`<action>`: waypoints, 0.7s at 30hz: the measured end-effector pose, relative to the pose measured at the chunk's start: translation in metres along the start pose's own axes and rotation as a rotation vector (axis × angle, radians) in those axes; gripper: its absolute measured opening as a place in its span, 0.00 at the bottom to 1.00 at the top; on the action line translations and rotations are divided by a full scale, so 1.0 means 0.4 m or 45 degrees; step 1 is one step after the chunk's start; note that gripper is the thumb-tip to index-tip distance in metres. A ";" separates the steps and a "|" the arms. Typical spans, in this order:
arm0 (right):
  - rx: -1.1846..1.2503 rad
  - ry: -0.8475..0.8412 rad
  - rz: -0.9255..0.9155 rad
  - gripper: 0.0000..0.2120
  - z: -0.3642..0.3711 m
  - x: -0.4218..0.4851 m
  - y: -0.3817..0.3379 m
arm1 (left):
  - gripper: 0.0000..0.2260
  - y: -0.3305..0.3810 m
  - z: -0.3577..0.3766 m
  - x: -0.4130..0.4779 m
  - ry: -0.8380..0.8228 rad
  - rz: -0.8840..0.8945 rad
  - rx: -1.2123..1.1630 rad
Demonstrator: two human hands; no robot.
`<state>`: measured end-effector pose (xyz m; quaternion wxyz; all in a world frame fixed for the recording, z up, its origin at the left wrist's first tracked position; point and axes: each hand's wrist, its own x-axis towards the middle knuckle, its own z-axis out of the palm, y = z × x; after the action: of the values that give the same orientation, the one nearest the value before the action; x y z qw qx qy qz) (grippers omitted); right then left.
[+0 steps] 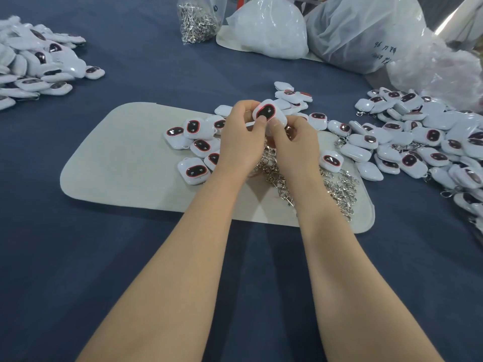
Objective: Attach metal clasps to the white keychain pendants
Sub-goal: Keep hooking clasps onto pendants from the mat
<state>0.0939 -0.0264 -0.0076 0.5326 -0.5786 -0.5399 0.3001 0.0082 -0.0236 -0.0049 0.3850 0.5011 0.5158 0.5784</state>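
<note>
Bare forearms reach up from the bottom edge to mid-frame, where I see the left hand (241, 134) with its fingers curled round a white keychain pendant (266, 112) and its thumb tip on the lower rim. The right hand (295, 142) pinches the lower right corner, thumb on top and fingers tucked beneath. I read the pendant as lifted and tilted, its dark red-rimmed oval face toward me, above a heap of metal clasps (339, 189) on the beige mat (117, 158), with loose pendants (194, 171) to the left.

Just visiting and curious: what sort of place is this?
Probably a small assembly workshop: heaps of identical white pendants, loose metal clasps on a mat, bulk plastic bags behind.
</note>
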 end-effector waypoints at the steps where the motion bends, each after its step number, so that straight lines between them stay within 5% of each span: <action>1: 0.001 0.004 -0.008 0.06 0.002 -0.001 0.000 | 0.03 0.000 -0.001 0.000 0.012 0.007 0.002; 12: 0.360 0.101 0.126 0.12 -0.023 0.012 0.008 | 0.10 0.014 -0.006 0.001 0.029 -0.338 -0.455; 17: 0.340 0.098 0.098 0.12 -0.032 0.013 0.004 | 0.25 0.023 -0.007 -0.007 0.029 -0.486 -0.390; 21: 0.405 0.127 0.138 0.06 -0.029 0.015 0.001 | 0.23 0.017 -0.004 -0.006 -0.020 -0.469 -0.329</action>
<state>0.1063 -0.0241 -0.0038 0.6266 -0.5295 -0.4266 0.3807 0.0076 -0.0274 0.0014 0.5491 0.3496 0.5173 0.5556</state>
